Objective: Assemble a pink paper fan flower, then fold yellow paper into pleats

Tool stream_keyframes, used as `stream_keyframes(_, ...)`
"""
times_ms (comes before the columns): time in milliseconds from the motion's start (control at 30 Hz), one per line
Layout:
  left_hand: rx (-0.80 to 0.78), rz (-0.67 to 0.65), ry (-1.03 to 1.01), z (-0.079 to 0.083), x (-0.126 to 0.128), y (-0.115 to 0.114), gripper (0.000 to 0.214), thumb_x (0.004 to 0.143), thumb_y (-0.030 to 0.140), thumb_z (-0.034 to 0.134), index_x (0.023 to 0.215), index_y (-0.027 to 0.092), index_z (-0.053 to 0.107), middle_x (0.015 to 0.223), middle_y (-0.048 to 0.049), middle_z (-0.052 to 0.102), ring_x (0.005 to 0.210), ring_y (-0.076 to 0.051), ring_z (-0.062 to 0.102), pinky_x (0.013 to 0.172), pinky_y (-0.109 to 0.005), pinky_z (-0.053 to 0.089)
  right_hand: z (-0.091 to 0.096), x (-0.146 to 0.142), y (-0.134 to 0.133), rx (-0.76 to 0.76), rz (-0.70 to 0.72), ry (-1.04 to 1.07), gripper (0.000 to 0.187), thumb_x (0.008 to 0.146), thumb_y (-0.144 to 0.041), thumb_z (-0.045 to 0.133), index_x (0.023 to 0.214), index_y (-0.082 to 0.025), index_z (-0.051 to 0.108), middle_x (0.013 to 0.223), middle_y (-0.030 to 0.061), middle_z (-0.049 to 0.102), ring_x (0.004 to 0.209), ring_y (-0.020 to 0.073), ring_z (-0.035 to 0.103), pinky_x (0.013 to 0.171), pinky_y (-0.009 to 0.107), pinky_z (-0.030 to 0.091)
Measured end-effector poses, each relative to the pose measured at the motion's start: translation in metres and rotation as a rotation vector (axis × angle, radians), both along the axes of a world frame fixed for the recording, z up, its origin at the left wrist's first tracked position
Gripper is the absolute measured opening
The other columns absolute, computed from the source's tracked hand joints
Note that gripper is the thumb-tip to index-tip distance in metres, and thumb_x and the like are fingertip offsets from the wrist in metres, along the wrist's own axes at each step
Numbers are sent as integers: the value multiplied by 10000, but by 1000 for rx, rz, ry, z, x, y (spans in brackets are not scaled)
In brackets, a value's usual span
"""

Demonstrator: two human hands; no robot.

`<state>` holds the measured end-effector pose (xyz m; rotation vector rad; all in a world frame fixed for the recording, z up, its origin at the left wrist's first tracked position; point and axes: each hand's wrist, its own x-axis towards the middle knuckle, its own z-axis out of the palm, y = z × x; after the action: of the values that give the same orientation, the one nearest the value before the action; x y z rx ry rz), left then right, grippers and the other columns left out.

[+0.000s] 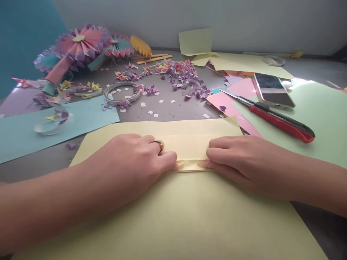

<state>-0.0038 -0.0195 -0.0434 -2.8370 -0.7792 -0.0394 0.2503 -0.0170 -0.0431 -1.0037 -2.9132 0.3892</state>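
A large pale yellow paper sheet [187, 213] lies in front of me, its far part folded over towards me. My left hand [135, 162], a ring on one finger, and my right hand [238, 160] both rest on the folded flap. Their fingertips are curled and pressed down along the fold line, a short gap apart in the middle. Both hands pinch the paper's crease.
A red and black utility knife [279, 121] and a phone [272, 90] lie at the right on green paper [320, 112] and pink paper [230, 104]. A tape roll [121, 92], purple paper scraps [179, 74], paper rosettes [78, 45] and a blue sheet [40, 122] lie further back and left.
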Motion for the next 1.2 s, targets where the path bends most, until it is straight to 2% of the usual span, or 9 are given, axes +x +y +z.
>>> stream_keyframes(67,117,-18,19,4,2,-4,234,797,46,406,727,217,549,652,-51,588,601,-230,550,534,-354,398,0,1,0,1,5,6,340,1005,-278,373,690,-194,469,670,-8,500,579,116,425,549,266,246)
stream_keyframes(167,208,-68,-72,4,5,-16,321,861,56,344,962,174,624,996,-131,671,913,-284,627,739,-416,495,1,1,0,-24,13,19,326,1008,-283,373,726,-194,510,684,-6,512,606,120,451,568,270,265)
stream_keyframes(267,77,-96,-237,-2,8,-35,353,929,136,356,1219,180,553,1311,-143,592,1276,-288,502,1014,-423,443,0,-1,0,-51,4,30,324,1017,-298,360,777,-196,552,708,-2,531,635,125,474,588,275,281)
stream_keyframes(333,-16,-62,-275,-9,10,-49,364,949,234,425,1302,202,511,1406,-155,538,1385,-304,398,1092,-463,390,0,-2,0,-56,-3,29,335,1023,-307,350,787,-198,561,711,-2,540,642,125,483,590,275,283)
stream_keyframes(500,-101,49,-200,-22,15,-73,554,880,296,632,1406,283,460,1462,-182,482,1412,-373,348,1086,-563,370,-1,-2,0,-38,-7,31,367,1025,-330,354,746,-191,549,686,-1,541,630,124,488,585,275,281)
stream_keyframes(733,-73,69,-176,-28,15,-75,579,898,331,600,1444,356,406,1491,-179,440,1430,-384,309,1061,-648,337,-2,-1,-1,-12,-21,31,399,1026,-352,349,738,-185,569,672,3,527,605,126,488,566,282,268)
stream_keyframes(900,-31,72,-185,-34,16,-76,549,934,357,534,1456,370,364,1496,-182,432,1437,-361,305,1072,-638,323,-3,-2,-2,-9,-35,4,411,1031,-358,313,746,-190,557,685,0,524,612,135,496,571,284,276)
stream_keyframes(1133,8,-21,-195,-34,10,-70,581,925,354,538,1476,320,358,1441,-197,500,1376,-391,403,1020,-623,398,-4,11,-4,381,-91,-94,380,1012,-381,325,725,-210,506,657,10,513,590,193,522,566,313,269)
stream_keyframes(1200,8,-23,-200,-34,10,-70,575,930,357,531,1477,316,359,1443,-201,496,1377,-393,402,1018,-622,403,-4,14,-4,432,-78,-131,374,1011,-372,320,731,-212,509,654,14,519,592,204,538,554,313,262)
